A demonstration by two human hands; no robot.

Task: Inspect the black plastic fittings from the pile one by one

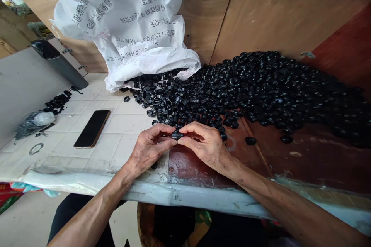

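Between my two hands, at the middle of the view, is a small black plastic part (176, 135). My left hand (150, 144) pinches its left side with thumb and forefinger. From the right, my right hand (204, 144) grips the other side in the same way, and the fingertips of both hands nearly meet. Just beyond the hands begins a large heap of black plastic rings and caps (249, 85), which spreads to the right. Whether the held part is one piece or two joined pieces is too small to tell.
A white printed sack (139, 27) lies at the back over the heap's left end. On the tiled left side are a phone (92, 128), a dark bottle (65, 67), a plastic bag (33, 121) and a flat ring (36, 149). Plastic film covers the front edge (185, 197).
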